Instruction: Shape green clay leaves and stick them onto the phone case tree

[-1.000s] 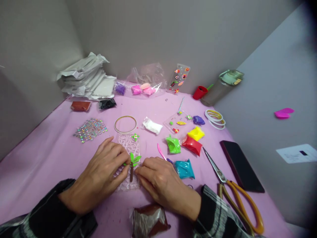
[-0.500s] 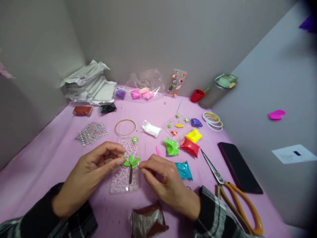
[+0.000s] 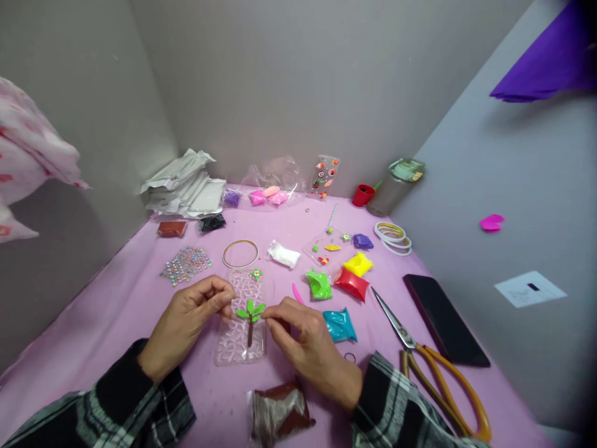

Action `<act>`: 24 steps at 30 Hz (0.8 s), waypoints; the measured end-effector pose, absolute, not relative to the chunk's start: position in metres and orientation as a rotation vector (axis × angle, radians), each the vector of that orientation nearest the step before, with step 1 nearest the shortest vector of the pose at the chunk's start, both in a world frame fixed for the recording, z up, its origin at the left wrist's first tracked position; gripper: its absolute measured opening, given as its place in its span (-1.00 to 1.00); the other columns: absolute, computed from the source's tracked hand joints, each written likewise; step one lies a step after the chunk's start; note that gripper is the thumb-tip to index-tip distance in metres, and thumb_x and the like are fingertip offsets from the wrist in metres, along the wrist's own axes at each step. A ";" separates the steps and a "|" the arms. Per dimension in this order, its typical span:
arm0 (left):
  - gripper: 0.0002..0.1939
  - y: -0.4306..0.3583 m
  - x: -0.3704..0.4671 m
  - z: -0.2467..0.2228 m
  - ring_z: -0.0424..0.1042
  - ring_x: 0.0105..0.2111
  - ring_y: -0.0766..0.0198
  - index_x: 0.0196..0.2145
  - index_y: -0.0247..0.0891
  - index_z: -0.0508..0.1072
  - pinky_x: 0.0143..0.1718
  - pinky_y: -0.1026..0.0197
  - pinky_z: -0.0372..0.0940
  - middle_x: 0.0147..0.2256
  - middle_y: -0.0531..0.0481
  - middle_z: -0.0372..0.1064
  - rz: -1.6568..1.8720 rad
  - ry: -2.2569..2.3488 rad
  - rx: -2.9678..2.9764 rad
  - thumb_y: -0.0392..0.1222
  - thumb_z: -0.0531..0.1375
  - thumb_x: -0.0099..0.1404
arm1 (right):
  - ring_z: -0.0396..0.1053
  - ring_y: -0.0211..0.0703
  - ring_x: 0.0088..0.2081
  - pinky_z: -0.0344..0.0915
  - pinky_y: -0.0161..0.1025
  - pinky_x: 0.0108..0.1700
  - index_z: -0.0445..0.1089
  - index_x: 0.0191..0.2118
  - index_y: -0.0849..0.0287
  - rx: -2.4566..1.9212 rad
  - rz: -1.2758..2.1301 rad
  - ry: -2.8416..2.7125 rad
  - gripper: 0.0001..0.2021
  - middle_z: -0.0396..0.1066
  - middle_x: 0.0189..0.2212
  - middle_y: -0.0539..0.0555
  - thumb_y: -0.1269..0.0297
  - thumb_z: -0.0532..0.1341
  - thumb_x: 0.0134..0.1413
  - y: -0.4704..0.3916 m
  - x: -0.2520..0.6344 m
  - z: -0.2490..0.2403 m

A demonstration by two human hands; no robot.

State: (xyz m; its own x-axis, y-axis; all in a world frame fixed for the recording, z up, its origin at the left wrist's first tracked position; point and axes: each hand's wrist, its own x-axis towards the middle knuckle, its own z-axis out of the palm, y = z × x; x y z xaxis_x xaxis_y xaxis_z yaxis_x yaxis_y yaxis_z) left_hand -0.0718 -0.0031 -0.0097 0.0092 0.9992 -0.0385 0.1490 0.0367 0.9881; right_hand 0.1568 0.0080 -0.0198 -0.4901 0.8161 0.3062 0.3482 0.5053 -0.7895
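Note:
A clear phone case (image 3: 228, 345) with a web pattern lies on the pink cloth, and on it is a palm tree of clay with a brown trunk (image 3: 250, 333) and green leaves (image 3: 250, 308). My left hand (image 3: 198, 317) is over the case's left edge, thumb and fingers pressed together just left of the leaves; whatever they hold is hidden. From the right, my right hand (image 3: 303, 339) brings its pinched thumb and forefinger to the tip of the right-hand leaf. Anything in that pinch is too small to name. A small clay flower (image 3: 255, 274) sits near the case's top right corner.
Packets of green (image 3: 319, 285), red (image 3: 352, 285), yellow (image 3: 358, 264) and blue clay (image 3: 340, 325) lie right of the case. Scissors (image 3: 407, 339) and a phone (image 3: 445, 320) are farther right. A brown clay packet (image 3: 280, 412) is in front; rhinestones (image 3: 186, 266) are at left.
My head view has tilted up, so more of the wall shows. My left hand has drawn slightly away from the left leaf; my right fingertips stay by the right leaf.

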 end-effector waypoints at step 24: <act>-0.82 -0.006 -0.064 -0.005 0.43 -0.40 0.23 -0.42 -0.23 0.56 -0.31 0.21 0.33 -0.43 0.01 0.49 1.063 1.298 1.331 -0.06 0.31 0.20 | 0.38 -0.25 -0.36 0.28 -0.28 -0.28 0.53 -0.17 0.15 -0.964 0.813 -2.014 -0.84 0.48 -0.38 0.02 0.43 0.19 0.26 0.008 0.154 -0.023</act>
State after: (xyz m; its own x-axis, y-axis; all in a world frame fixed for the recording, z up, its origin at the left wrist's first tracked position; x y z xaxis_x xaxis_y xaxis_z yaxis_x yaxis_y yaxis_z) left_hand -0.0642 -0.0058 -0.0045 0.0546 0.9979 -0.0346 0.1622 0.0254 0.9864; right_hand 0.1543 0.0080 -0.0227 -0.4379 0.8288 0.3482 0.3547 0.5152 -0.7802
